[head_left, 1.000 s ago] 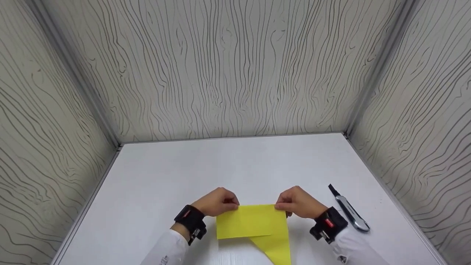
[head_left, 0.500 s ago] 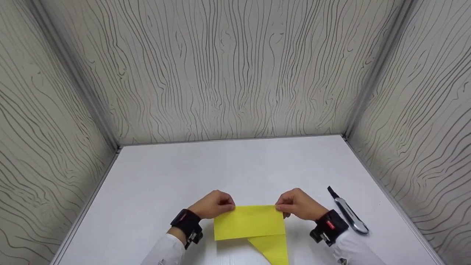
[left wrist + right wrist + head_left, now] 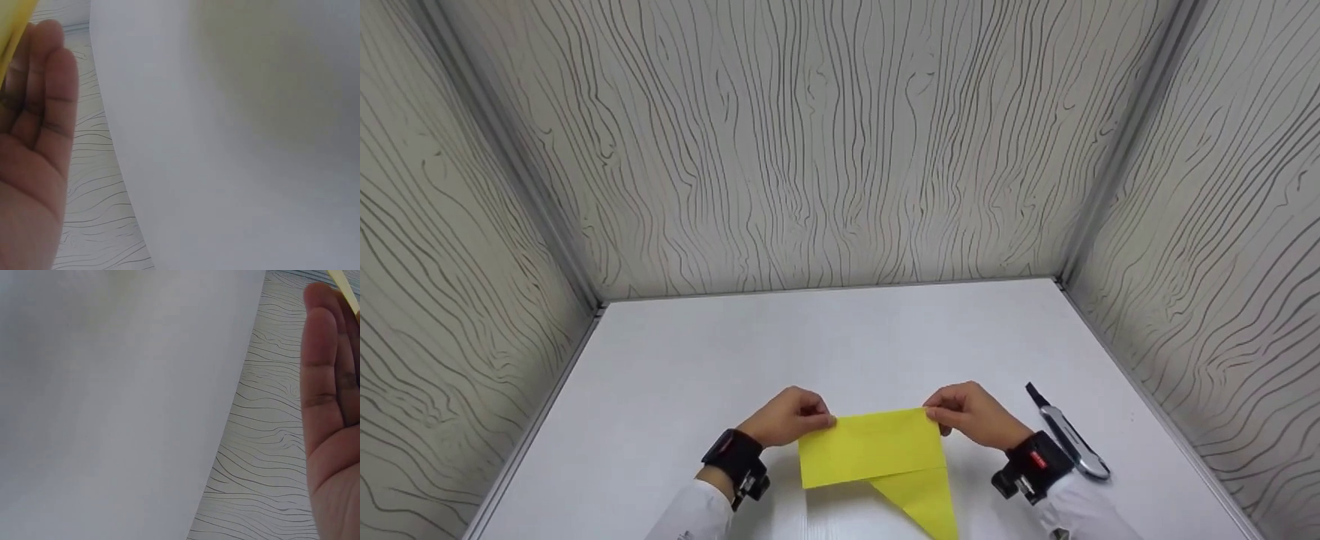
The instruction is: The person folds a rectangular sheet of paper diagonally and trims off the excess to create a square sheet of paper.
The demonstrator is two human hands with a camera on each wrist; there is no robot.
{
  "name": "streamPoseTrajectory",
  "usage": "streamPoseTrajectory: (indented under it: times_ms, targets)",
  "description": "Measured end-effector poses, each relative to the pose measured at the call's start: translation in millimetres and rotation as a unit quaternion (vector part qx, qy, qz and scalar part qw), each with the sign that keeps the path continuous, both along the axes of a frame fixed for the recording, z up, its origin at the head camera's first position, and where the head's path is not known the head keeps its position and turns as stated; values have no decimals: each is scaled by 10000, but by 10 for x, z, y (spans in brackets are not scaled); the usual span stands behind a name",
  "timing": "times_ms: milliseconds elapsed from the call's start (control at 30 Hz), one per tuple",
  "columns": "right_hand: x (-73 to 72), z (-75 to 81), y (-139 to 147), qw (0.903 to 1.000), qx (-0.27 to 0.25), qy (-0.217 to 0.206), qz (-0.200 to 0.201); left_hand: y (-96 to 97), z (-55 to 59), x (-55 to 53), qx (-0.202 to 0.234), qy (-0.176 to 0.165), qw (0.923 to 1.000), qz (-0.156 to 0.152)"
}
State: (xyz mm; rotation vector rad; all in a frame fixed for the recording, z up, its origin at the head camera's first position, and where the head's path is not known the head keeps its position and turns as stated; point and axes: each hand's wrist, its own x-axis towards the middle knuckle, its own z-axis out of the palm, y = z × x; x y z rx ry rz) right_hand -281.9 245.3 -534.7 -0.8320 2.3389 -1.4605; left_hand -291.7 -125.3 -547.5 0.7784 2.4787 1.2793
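A folded sheet of yellow paper (image 3: 874, 448) is held up over the table, with a pointed flap hanging down at its lower right. My left hand (image 3: 789, 416) pinches its upper left corner between thumb and fingers. At the upper right corner, my right hand (image 3: 975, 414) pinches the same sheet. In the left wrist view a yellow edge of the paper (image 3: 12, 28) shows beside the left hand's fingers. The right wrist view catches a thin strip of the paper (image 3: 344, 287) behind the right hand's fingers.
A utility knife (image 3: 1072, 442) with a grey handle and dark blade end lies on the white table (image 3: 720, 345), just right of the right wrist. Panels with a wood-grain line pattern (image 3: 825, 150) enclose the table at the back and both sides.
The left hand has shifted slightly left. The right hand has risen a little, so the paper's top edge now slants up to the right. Both hands keep their pinch.
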Motion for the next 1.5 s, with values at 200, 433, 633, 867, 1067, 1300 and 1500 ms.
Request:
streamPoseTrajectory:
  times_ms: [200, 433, 633, 867, 1067, 1300, 1500]
  targets:
    - [-7, -19, 34, 9999, -45, 42, -91, -19, -14, 1, 147, -66, 9997, 196]
    - [-16, -65, 32, 9992, -125, 315, -197, -56, -4, -3, 357, -209, 9989, 220]
    - [-19, -84, 48, 9987, -218, 309, -337, -108, -4, 7, 508, -480, 9974, 192]
    - [5, -87, 54, 9990, -233, 136, -349, -117, -5, 2, 540, -534, 9968, 253]
    - [15, -104, 90, 9984, -320, -98, -460, -157, -20, 3, 569, -695, 9948, 489]
    - [10, -148, 132, 9991, -269, -290, -173, -169, -3, 5, 656, -833, 9940, 286]
    - [25, -194, 122, 9983, -137, -535, -183, -141, -17, -40, 611, -672, 9942, 575]
